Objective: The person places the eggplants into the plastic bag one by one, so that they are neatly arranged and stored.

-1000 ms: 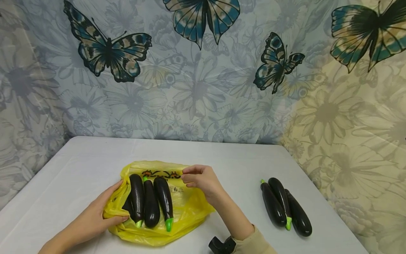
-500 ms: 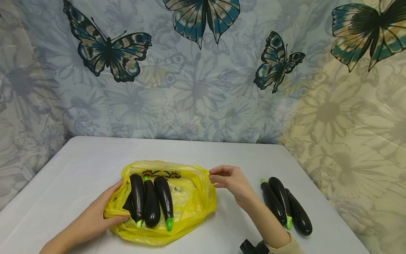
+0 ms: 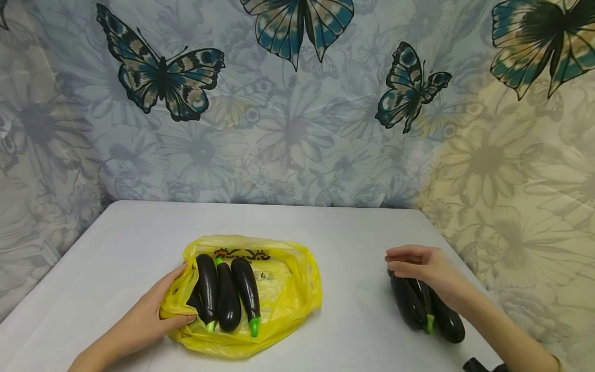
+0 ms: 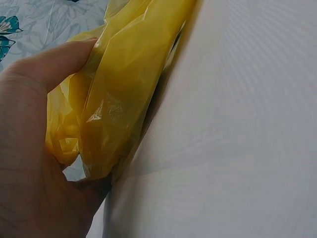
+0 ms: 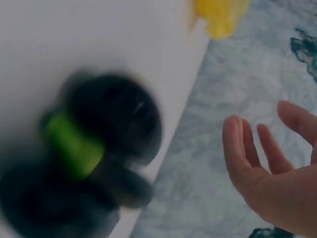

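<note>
A yellow plastic bag (image 3: 295, 305) lies with its mouth spread, and several dark eggplants (image 3: 229, 302) with green stems show in it. At its left side my left hand (image 3: 146, 315) grips the edge; in the left wrist view the thumb (image 4: 64, 62) presses on the crumpled plastic (image 4: 124, 84). My right hand (image 3: 429, 271) is over the upper ends of a group of three eggplants (image 3: 408, 307) on the right, hiding their tops. The right wrist view has these eggplants (image 5: 119, 114) blurred, apart from the right hand (image 5: 277, 183), whose fingers are spread and hold nothing.
The white table (image 3: 344, 310) runs back to a wall cloth (image 3: 297, 129) printed with flowers and butterflies. A black object (image 3: 475, 365), partly cut off, is by the right forearm at the lower edge.
My right hand has left the bag's right edge and moved right to the separate eggplants. The bag's right side has spread wider. My left hand keeps its grip.
</note>
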### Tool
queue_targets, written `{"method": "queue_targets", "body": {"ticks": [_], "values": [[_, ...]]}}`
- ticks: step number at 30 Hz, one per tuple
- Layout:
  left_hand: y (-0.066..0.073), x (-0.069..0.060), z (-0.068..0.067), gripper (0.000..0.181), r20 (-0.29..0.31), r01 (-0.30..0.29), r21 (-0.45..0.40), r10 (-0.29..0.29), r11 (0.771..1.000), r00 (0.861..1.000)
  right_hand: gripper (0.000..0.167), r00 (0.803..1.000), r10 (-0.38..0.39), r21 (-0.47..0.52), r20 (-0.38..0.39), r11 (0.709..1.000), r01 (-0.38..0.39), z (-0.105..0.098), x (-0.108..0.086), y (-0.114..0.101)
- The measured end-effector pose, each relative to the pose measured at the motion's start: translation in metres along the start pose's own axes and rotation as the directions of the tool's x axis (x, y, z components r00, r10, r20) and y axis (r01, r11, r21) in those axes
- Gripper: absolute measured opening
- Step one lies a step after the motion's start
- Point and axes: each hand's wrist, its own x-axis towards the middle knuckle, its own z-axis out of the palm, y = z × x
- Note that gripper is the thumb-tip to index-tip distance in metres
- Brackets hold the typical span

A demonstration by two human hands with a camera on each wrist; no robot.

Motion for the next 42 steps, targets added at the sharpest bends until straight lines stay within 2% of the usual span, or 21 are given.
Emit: {"method": "queue_targets", "body": {"ticks": [5,13,21,25,32,42], "values": [[0.0,-0.001,0.001,0.097,0.001,0.003,0.006,-0.003,1.0,1.0,0.047,0.997,-0.005,-0.013,0.078,1.0,0.006,-0.036,-0.006,0.024],[0.0,0.001,-0.001,0.098,0.001,0.007,0.014,-0.007,1.0,1.0,0.051,0.996,0.022,0.002,0.084,1.0,-0.022,-0.054,-0.006,0.045],[0.002,0.001,-0.001,0.098,0.004,0.018,0.008,-0.018,1.0,1.0,0.054,0.994,0.071,-0.025,0.079,0.997,-0.069,-0.051,-0.004,0.049],[0.003,0.002,-0.001,0.098,0.001,0.013,0.014,-0.013,1.0,1.0,0.053,0.994,0.071,-0.04,0.078,0.997,-0.068,-0.046,-0.002,0.051],[0.003,0.002,0.0,0.098,-0.004,0.005,0.01,-0.005,1.0,1.0,0.05,0.992,0.073,0.033,0.1,0.996,-0.077,-0.042,0.0,0.052],[0.001,0.001,0.001,0.098,-0.016,-0.008,0.015,0.008,1.0,1.0,0.044,0.994,0.055,0.036,0.097,0.998,-0.059,-0.037,0.001,0.053]]}}
